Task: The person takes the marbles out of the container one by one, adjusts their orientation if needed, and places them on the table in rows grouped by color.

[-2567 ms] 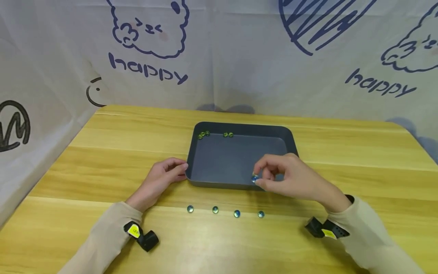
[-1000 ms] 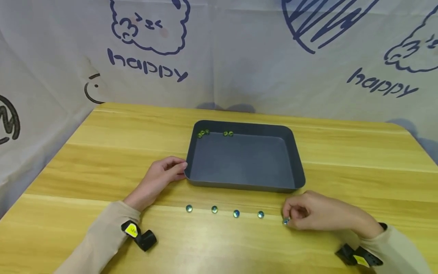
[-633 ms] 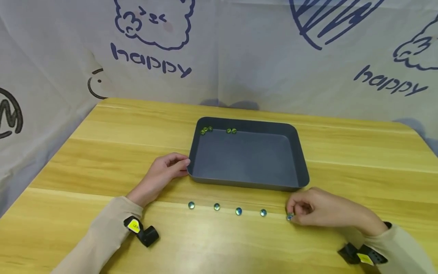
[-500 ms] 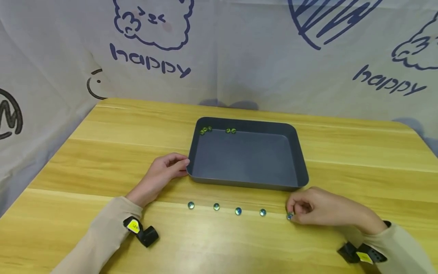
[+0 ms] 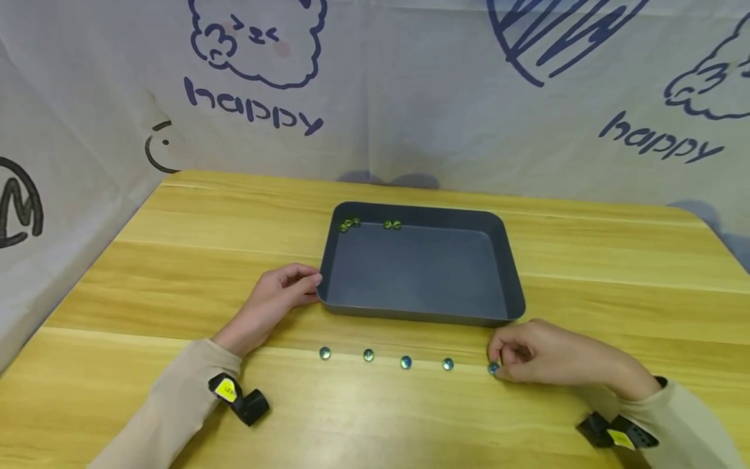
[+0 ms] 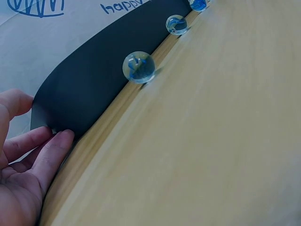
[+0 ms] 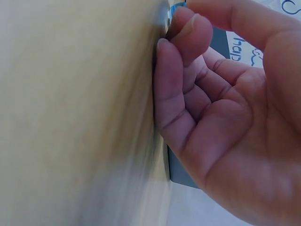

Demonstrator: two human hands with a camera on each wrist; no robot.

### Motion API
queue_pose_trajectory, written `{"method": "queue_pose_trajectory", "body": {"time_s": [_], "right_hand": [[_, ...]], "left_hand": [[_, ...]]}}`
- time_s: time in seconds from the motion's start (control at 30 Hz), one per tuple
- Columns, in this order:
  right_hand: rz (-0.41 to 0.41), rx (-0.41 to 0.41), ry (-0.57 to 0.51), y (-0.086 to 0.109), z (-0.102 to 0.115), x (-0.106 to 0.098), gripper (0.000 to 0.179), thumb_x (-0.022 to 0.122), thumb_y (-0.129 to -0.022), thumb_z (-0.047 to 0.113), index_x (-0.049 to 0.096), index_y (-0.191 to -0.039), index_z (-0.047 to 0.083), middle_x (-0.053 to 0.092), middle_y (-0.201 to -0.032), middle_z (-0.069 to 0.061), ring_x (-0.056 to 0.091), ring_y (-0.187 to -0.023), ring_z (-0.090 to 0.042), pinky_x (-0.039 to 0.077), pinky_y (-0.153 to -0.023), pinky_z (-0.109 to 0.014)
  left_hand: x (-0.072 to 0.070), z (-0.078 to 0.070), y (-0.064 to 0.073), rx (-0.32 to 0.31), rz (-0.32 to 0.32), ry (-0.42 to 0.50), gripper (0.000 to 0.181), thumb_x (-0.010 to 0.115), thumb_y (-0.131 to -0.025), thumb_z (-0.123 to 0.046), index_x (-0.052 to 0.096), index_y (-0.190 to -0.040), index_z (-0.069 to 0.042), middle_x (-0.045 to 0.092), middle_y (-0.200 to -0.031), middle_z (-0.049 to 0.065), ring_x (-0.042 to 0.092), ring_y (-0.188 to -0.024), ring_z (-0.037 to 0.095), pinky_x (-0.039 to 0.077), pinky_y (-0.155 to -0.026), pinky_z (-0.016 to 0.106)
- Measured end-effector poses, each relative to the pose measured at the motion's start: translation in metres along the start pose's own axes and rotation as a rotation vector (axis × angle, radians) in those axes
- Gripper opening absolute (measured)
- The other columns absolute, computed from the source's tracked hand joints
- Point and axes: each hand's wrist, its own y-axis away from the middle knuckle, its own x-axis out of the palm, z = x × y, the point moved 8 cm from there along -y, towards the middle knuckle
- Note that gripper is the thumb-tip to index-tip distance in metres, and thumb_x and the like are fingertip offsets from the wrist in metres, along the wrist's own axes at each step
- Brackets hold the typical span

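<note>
My right hand [image 5: 539, 352] is low over the table at the right end of a row of glass marbles. Its thumb and index finger pinch a blue-and-clear marble [image 5: 493, 369] at table level; the right wrist view shows only a sliver of this marble [image 7: 177, 7] behind the fingertips. Several more marbles [image 5: 406, 362] lie spaced out to its left. At the near left corner of the dark grey tray [image 5: 418, 273], my left hand [image 5: 280, 296] touches the outer wall with thumb and fingertips. Its fingers [image 6: 28, 141] look fairly straight.
Several yellow-green marbles [image 5: 392, 225] lie inside the tray along its back wall and back left corner. The wooden table [image 5: 375, 423] ends at a white cloth [image 5: 410, 98] with drawings. Each wrist wears a small black camera [image 5: 249, 405].
My right hand has moved from above the tray's front right, with the marble, down to the table at the row's right end. There it has stayed. My left hand keeps its place.
</note>
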Motion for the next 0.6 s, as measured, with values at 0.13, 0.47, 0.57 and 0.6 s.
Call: {"method": "queue_pose_trajectory", "body": {"time_s": [0.13, 0.47, 0.57, 0.6], "right_hand": [[-0.001, -0.005, -0.003, 0.0002, 0.0007, -0.0001, 0.006, 0.060, -0.089, 0.022, 0.059, -0.092, 0.017, 0.051, -0.068, 0.010, 0.042, -0.057, -0.002, 0.042, -0.051, -0.022], [0.002, 0.001, -0.014, 0.0001, 0.0016, -0.0003, 0.009, 0.060, -0.088, 0.026, 0.059, -0.091, 0.017, 0.052, -0.068, 0.009, 0.042, -0.056, -0.002, 0.042, -0.050, -0.022], [0.002, 0.002, -0.015, 0.0000, 0.0018, -0.0002, 0.010, 0.061, -0.088, 0.027, 0.059, -0.091, 0.017, 0.052, -0.068, 0.009, 0.042, -0.055, -0.002, 0.043, -0.050, -0.022], [0.001, 0.001, -0.014, -0.0001, 0.0018, -0.0001, 0.011, 0.061, -0.088, 0.027, 0.059, -0.090, 0.017, 0.052, -0.067, 0.009, 0.042, -0.055, -0.002, 0.043, -0.050, -0.022]], "left_hand": [[-0.0002, 0.0001, 0.0001, 0.000, 0.000, 0.003, 0.042, 0.056, -0.091, -0.025, 0.052, -0.115, 0.009, 0.052, -0.113, 0.021, 0.059, -0.095, 0.023, 0.050, -0.084, 0.028], [-0.0005, 0.0003, 0.0007, -0.016, -0.013, -0.014, 0.043, 0.057, -0.090, -0.027, 0.053, -0.115, 0.008, 0.053, -0.112, 0.020, 0.060, -0.093, 0.022, 0.050, -0.083, 0.028], [-0.0003, 0.0005, 0.0005, -0.019, -0.012, -0.015, 0.043, 0.057, -0.090, -0.027, 0.053, -0.115, 0.008, 0.053, -0.112, 0.020, 0.060, -0.093, 0.022, 0.050, -0.083, 0.028], [-0.0003, 0.0003, 0.0004, -0.019, -0.012, -0.014, 0.043, 0.057, -0.090, -0.027, 0.053, -0.115, 0.008, 0.053, -0.112, 0.020, 0.060, -0.093, 0.022, 0.050, -0.083, 0.028]]}}
